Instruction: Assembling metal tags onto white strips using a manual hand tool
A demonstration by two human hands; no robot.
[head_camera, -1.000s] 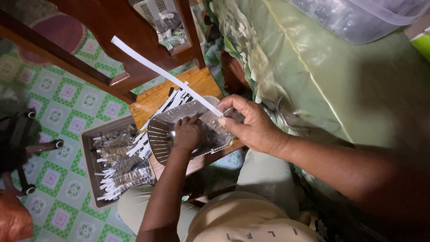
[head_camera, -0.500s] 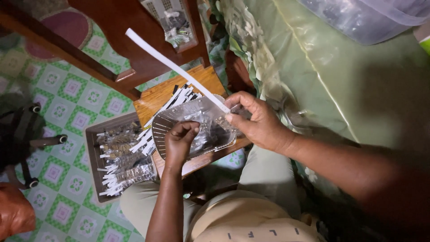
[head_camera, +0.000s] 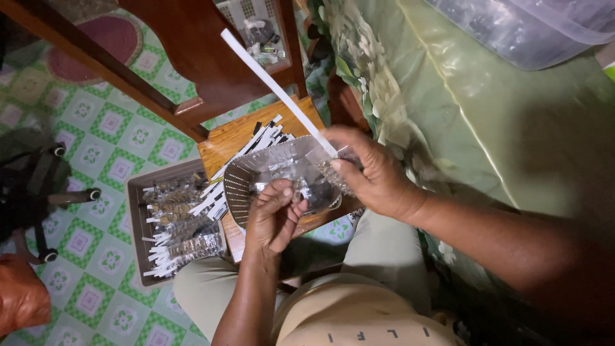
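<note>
A slotted basket (head_camera: 256,182) sits on a wooden stool (head_camera: 240,138), the landmark here. Left of the stool, a tray (head_camera: 138,221) on the floor holds bundled packets (head_camera: 182,247). A stack of paper strips (head_camera: 218,195) lies between basket and tray. The left hand (head_camera: 272,218) is at the basket's near rim; the right hand (head_camera: 368,173), at its right side, holds a long strip (head_camera: 275,86) slanting up over the stool.

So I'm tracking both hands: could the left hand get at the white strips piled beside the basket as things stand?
Probably yes: the left hand hangs over the basket, and the white strips lie uncovered just beyond its rim, with nothing between.
</note>
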